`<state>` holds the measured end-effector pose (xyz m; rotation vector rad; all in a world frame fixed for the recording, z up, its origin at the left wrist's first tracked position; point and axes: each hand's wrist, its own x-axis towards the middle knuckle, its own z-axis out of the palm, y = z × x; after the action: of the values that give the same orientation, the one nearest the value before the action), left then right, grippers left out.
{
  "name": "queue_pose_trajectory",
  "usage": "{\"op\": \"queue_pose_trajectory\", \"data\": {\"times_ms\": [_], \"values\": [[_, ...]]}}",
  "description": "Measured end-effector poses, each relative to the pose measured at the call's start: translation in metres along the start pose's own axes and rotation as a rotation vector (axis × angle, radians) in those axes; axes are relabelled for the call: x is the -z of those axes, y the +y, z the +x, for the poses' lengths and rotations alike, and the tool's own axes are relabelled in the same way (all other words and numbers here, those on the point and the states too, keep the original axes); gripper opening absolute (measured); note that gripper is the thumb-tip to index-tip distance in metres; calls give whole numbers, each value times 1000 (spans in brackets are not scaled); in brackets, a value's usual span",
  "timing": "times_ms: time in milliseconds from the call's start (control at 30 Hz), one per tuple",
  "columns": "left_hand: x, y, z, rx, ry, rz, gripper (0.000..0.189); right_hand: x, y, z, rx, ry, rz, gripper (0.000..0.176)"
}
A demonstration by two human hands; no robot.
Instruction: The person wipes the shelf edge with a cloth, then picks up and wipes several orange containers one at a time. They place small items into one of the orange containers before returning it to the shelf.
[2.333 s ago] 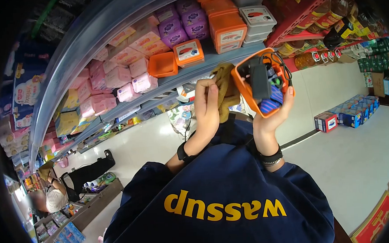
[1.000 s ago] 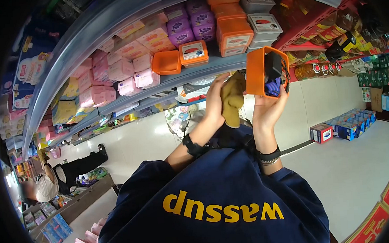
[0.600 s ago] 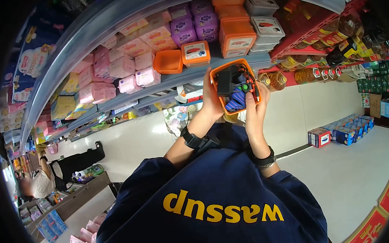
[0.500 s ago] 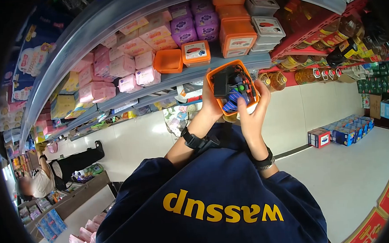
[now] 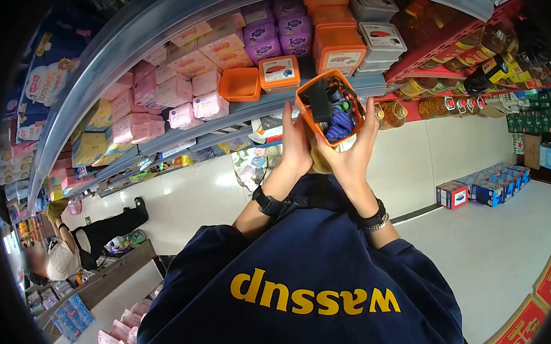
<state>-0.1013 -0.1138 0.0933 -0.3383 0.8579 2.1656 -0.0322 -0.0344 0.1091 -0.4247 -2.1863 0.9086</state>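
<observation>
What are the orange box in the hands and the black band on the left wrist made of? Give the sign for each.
The orange box, gripped between left hand and right hand, looks like moulded plastic: even colour, smooth slight sheen, thin rounded rim. The black band looks like matte rubber or plastic, no shine; too small to be sure.

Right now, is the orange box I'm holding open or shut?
Open: no lid covers the orange box, and a black block and blue pieces show inside it.

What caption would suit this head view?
Left hand and right hand hold an open orange box of gadgets before stocked shelves.
</observation>
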Motion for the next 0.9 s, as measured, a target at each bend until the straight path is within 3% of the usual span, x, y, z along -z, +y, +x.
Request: {"op": "queue_pose_trajectory", "data": {"times_ms": [167, 233, 367, 567, 633, 700, 900], "values": [[17, -2, -5, 119, -134, -40, 73, -8, 8, 16, -91, -20, 90, 99], [19, 3, -3, 106, -110, -84, 73, -10, 11, 15, -119, -78, 146, 98], [21, 18, 2, -18, 155, -130, 69, -12, 3, 4, -53, -165, 167, 100], [36, 37, 3, -109, -19, -234, 63, -15, -4, -17, 1, -260, 229, 101], [36, 35, 0, -95, 38, -214, 64, -18, -3, -13, -13, -251, 207, 98], [28, 34, -5, -77, 253, -126, 64, -23, -3, -8, 2, -233, 182, 97], [42, 31, -17, -84, 155, -103, 65, -52, 15, 21, -31, -166, 243, 90]]}}
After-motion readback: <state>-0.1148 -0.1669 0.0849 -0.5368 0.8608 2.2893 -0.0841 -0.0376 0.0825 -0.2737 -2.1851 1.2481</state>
